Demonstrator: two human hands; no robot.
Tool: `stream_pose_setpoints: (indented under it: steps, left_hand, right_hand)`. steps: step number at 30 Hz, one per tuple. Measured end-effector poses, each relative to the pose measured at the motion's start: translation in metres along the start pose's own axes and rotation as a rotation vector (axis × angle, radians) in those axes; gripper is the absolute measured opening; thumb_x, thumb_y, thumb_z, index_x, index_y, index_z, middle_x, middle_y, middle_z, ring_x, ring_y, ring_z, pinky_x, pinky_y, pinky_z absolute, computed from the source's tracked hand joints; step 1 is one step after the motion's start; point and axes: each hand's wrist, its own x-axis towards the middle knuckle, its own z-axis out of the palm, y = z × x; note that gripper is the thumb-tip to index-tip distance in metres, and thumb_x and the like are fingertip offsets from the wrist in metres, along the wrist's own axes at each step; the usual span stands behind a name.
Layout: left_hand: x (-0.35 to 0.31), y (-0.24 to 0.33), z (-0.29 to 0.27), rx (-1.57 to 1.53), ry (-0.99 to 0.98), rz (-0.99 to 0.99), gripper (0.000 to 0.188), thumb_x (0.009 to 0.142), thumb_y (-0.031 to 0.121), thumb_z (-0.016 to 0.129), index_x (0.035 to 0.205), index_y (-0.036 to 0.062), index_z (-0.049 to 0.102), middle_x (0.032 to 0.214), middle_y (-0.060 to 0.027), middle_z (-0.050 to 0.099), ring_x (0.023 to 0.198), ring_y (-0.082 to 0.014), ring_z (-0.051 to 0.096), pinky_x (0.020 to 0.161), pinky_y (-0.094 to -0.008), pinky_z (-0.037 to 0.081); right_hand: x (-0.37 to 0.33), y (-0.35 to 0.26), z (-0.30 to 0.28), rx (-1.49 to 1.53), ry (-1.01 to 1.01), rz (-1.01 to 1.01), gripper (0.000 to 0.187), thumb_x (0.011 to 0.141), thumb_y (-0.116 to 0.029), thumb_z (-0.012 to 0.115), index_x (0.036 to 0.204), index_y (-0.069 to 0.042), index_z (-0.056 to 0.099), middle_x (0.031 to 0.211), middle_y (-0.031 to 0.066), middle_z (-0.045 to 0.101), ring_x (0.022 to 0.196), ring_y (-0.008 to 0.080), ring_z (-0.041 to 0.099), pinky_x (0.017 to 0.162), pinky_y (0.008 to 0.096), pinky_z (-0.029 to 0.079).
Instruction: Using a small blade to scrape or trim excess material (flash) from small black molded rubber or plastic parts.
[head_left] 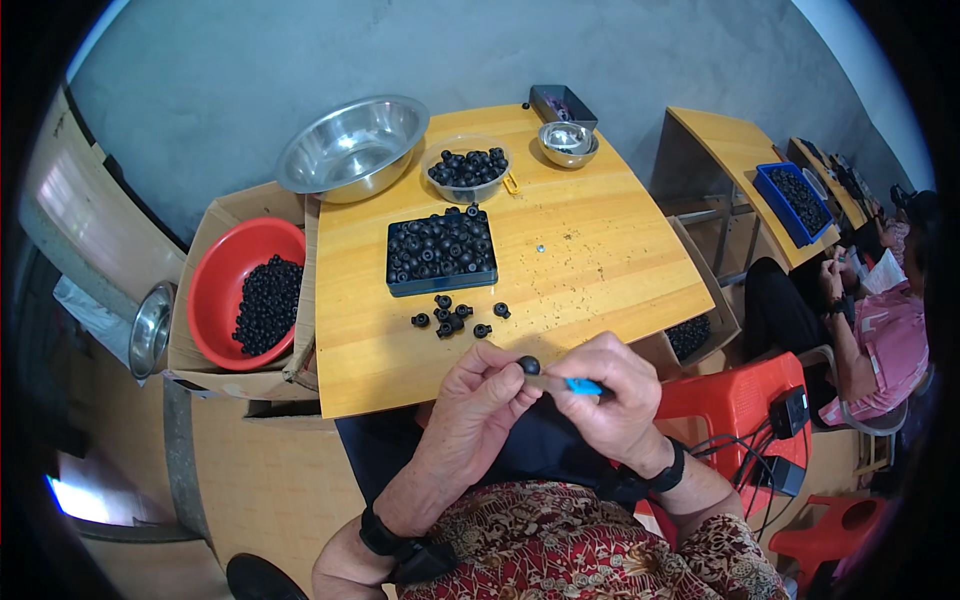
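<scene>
My left hand is closed, its thumb and fingers pinching a small round black part above the table's near edge. In my right hand is a small knife with a blue handle. Its short flat blade touches or nearly touches the black part. Just beyond my hands, several loose black parts lie on the wooden table. Behind them stands a dark rectangular tray heaped with similar parts.
A clear bowl of black parts, a large steel basin, small metal bowls and a dark box stand farther back. Left is a red basin in a carton. A red stool and a seated person are right.
</scene>
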Motion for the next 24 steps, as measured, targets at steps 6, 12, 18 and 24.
stream_pose_setpoints:
  steps: [6, 12, 18, 24]
  left_hand:
    - [0.003, 0.0, -0.003, -0.016, -0.039, -0.06, 0.013, 0.092, 0.01, 0.063, 0.103, 0.0056, 0.058, 0.099, -0.0063, 0.067, 0.091, -0.0149, 0.063, 0.085, -0.029, 0.052]
    - [0.005, -0.003, -0.003, 0.021, -0.012, -0.03, 0.011, 0.093, 0.009, 0.062, 0.103, 0.0065, 0.058, 0.101, -0.0056, 0.066, 0.093, -0.0146, 0.063, 0.086, -0.0286, 0.051]
    - [0.005, -0.004, -0.01, 0.006, -0.045, -0.029, 0.012, 0.092, 0.006, 0.062, 0.104, 0.0069, 0.057, 0.102, -0.0048, 0.065, 0.099, -0.0151, 0.063, 0.089, -0.0293, 0.051]
    - [0.004, 0.0, -0.001, 0.035, -0.037, -0.026, 0.01, 0.093, 0.008, 0.062, 0.102, 0.0067, 0.058, 0.101, -0.0056, 0.065, 0.096, -0.0143, 0.063, 0.09, -0.0296, 0.05]
  right_hand:
    - [0.005, 0.008, -0.005, 0.235, -0.041, 0.208, 0.026, 0.076, -0.003, 0.075, 0.101, -0.002, 0.069, 0.08, 0.0069, 0.063, 0.068, 0.0141, 0.062, 0.058, 0.0254, 0.046]
    - [0.002, 0.007, -0.002, 0.135, -0.056, 0.09, 0.027, 0.074, -0.001, 0.074, 0.101, -0.002, 0.07, 0.078, 0.0072, 0.063, 0.067, 0.0163, 0.063, 0.057, 0.0272, 0.048]
    - [0.003, 0.009, 0.003, 0.001, -0.01, -0.129, 0.027, 0.069, 0.0, 0.076, 0.096, -0.002, 0.071, 0.074, 0.0063, 0.066, 0.064, 0.0175, 0.062, 0.054, 0.028, 0.047]
    - [0.007, 0.012, -0.004, 0.144, -0.132, 0.095, 0.029, 0.075, -0.005, 0.077, 0.103, 0.0, 0.069, 0.081, 0.0071, 0.066, 0.067, 0.013, 0.062, 0.059, 0.0262, 0.049]
